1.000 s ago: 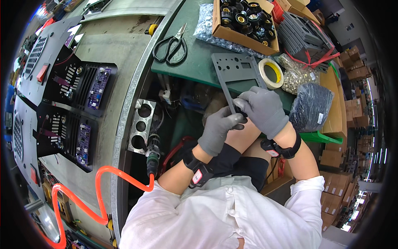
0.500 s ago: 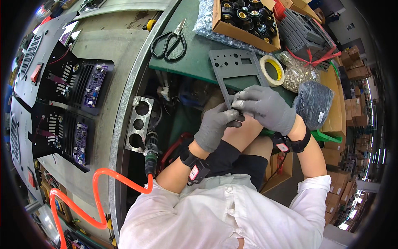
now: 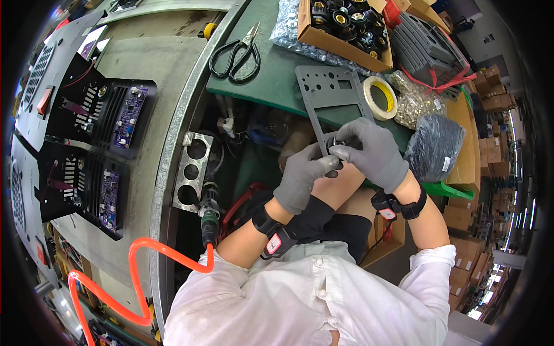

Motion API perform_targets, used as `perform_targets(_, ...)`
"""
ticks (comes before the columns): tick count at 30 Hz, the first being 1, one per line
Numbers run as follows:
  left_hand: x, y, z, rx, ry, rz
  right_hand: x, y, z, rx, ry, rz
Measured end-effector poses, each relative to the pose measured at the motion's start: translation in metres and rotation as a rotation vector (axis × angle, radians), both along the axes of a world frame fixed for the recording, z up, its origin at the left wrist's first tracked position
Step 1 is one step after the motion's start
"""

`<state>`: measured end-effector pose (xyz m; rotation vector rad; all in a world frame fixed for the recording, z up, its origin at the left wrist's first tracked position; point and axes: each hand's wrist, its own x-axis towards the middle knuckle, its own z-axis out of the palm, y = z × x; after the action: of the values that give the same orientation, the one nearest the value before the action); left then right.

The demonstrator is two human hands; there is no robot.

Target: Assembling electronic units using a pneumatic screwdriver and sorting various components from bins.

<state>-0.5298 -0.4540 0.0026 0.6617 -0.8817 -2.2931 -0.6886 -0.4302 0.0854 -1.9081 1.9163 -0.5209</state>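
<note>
A flat grey metal panel with round holes and rectangular cut-outs leans on the edge of the green table, its near end in my hands. My left hand, in a grey glove, is closed on the panel's near corner. Curled over the same corner, my gloved right hand pinches a small black round fitting against the panel. The fingers cover most of that fitting. Dark bits also show at the left fingertips, too hidden to name.
Black-handled scissors, a tape roll, a bag of brass-coloured parts and a carton of black fittings lie on the table. At left, a power tool hangs on an orange coiled hose beside a workbench with black housings.
My right hand has drawn back slightly and turned, its fingers now curled around the small black fitting. My left hand and the panel's near end have shifted slightly right.
</note>
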Motion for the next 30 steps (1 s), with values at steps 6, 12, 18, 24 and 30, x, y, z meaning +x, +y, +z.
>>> perform_targets(6,0.001,0.000,-0.001,0.021,0.002,0.000,-0.004,-0.003,0.008,-0.008,-0.057,0.157)
perform_targets(12,0.000,0.000,0.000,0.011,-0.031,-0.014,-0.004,-0.004,0.011,-0.002,0.179,0.206)
perform_targets(18,0.001,0.001,0.002,0.004,-0.013,0.014,0.000,-0.005,0.006,0.011,0.201,0.077)
perform_targets(24,-0.001,0.001,-0.002,0.008,-0.009,0.018,0.007,-0.005,0.002,0.062,0.298,-0.027)
perform_targets(30,-0.002,0.001,-0.003,0.039,0.018,0.032,0.004,-0.017,-0.001,0.198,0.242,-0.097)
